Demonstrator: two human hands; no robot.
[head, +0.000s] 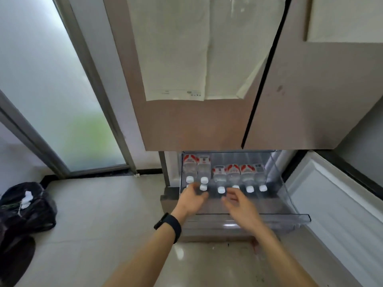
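Clear plastic water bottles [233, 172] with red-and-white labels and white caps are lying on their sides in the transparent plastic drawer [298, 216], which is standing pulled out at the foot of the fridge. Their caps are pointing toward me. Those on the left are lying stacked, and four more are lying in a row to the right of them.

My left hand [193, 198] is hovering at the caps of the left stack with its fingers loosely spread and gripping nothing. Blur is keeping me from telling whether the fingertips are touching a cap. My right hand [238, 201] is hanging open just before the caps of the row, holding nothing. A black wristband [169, 224] is sitting on my left wrist.

Above the drawer the beige fridge doors [196, 125] are standing closed, with white paper sheets [186, 48] hanging on the left one. On the pale tiled floor [93, 214] a black bag [24, 204] is lying near a frosted glass door [51, 90].
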